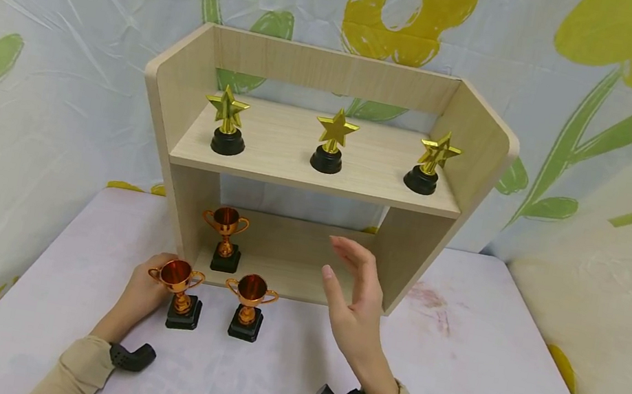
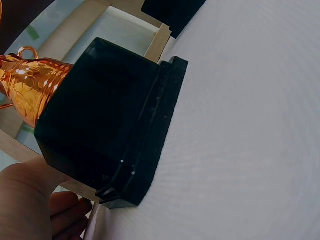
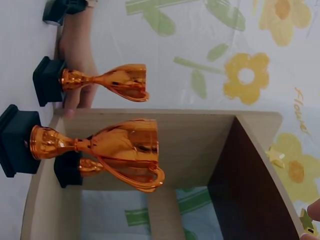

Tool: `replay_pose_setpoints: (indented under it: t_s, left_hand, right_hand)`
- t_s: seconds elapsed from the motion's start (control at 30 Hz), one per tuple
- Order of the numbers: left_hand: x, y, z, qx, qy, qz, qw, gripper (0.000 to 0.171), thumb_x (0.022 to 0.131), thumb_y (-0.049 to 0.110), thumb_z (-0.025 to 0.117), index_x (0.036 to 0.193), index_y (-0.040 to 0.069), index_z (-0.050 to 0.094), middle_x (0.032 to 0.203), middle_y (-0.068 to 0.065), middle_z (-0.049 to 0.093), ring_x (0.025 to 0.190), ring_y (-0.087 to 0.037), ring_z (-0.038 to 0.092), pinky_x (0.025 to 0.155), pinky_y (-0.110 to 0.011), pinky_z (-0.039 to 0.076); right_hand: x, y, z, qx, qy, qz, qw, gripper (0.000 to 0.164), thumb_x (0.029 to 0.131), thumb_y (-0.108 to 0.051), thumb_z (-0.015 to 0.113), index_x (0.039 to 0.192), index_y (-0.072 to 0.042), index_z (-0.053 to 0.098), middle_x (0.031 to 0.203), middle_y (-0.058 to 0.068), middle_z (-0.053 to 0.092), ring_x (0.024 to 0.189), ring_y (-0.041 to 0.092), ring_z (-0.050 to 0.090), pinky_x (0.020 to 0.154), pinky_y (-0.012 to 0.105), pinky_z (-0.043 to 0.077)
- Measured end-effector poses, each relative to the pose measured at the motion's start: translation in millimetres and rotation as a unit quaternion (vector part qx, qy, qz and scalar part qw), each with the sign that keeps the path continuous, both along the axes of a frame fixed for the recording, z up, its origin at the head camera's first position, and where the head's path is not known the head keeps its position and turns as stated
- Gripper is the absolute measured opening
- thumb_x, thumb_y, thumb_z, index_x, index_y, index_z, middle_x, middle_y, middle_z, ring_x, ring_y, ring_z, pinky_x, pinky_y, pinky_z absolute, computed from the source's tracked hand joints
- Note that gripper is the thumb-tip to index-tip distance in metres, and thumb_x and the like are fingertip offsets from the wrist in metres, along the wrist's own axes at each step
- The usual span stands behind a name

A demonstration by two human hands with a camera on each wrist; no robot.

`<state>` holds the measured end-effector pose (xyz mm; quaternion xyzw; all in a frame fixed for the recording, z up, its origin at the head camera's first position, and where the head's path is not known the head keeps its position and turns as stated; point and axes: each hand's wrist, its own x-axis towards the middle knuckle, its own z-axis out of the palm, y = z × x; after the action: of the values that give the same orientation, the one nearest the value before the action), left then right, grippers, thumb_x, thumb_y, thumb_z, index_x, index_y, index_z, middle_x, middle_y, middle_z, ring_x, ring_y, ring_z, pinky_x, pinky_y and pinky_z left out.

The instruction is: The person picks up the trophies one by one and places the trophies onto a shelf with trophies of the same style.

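Observation:
My left hand (image 1: pixel 146 290) rests low by the shelf's left side panel, behind an orange-gold trophy cup (image 1: pixel 177 276) on a black base. In the left wrist view that cup's base (image 2: pixel 100 115) covers part of the hand, and the fingers (image 2: pixel 67 217) look loosely bent. Whether they touch the panel is unclear. My right hand (image 1: pixel 360 309) hovers before the lower shelf's right half, thumb and fingers apart, holding nothing. A second trophy cup (image 1: pixel 252 289) stands on the table between the hands. A third trophy cup (image 1: pixel 227 220) stands on the lower shelf at left.
A pale wooden two-tier shelf unit (image 1: pixel 314 186) stands at the table's back. Its upper board carries three gold star trophies: left trophy (image 1: pixel 228 140), middle trophy (image 1: pixel 327 159) and right trophy (image 1: pixel 421 180). Flowered cloth (image 1: pixel 586 235) hangs around the white table (image 1: pixel 472 390).

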<state>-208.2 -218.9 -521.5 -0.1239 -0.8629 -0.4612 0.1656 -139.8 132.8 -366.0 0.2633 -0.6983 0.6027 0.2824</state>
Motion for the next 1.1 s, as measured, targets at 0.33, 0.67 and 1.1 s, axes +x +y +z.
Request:
replay_pose_setpoints:
  t_s: [0.33, 0.67, 1.1]
  left_hand:
    - [-0.4, 0, 1.0, 0.001, -0.004, 0.003, 1.0, 0.028, 0.081, -0.005, 0.066, 0.108, -0.002, 0.067, 0.102, -0.015, 0.069, 0.094, -0.026, 0.06, 0.084, -0.018, 0.044]
    - [-0.4, 2, 4.1, 0.001, 0.003, 0.004, 1.0, 0.029, 0.079, -0.008, 0.065, 0.107, -0.003, 0.068, 0.1, -0.014, 0.069, 0.093, -0.028, 0.06, 0.083, -0.023, 0.046]
    - [-0.2, 2, 1.0, 0.004, 0.001, 0.003, 1.0, 0.03, 0.079, -0.009, 0.065, 0.108, -0.003, 0.067, 0.1, -0.014, 0.069, 0.092, -0.028, 0.061, 0.083, -0.018, 0.044]
  right_hand:
    - [-3.2, -11, -14.6, 0.039, -0.02, 0.032, 0.999, 0.052, 0.089, 0.011, 0.06, 0.138, -0.001, 0.049, 0.135, 0.013, 0.055, 0.127, 0.033, 0.05, 0.108, 0.038, 0.038]
    - [-5.5, -22, -33.8, 0.095, -0.04, 0.074, 0.992, 0.057, 0.091, -0.003, 0.066, 0.144, -0.008, 0.045, 0.143, 0.01, 0.051, 0.134, 0.026, 0.045, 0.111, 0.037, 0.034]
    - [-7.6, -36, -57.1, 0.128, -0.107, 0.118, 0.979, 0.062, 0.093, -0.013, 0.068, 0.148, -0.014, 0.041, 0.149, 0.003, 0.047, 0.138, 0.021, 0.042, 0.113, 0.036, 0.032]
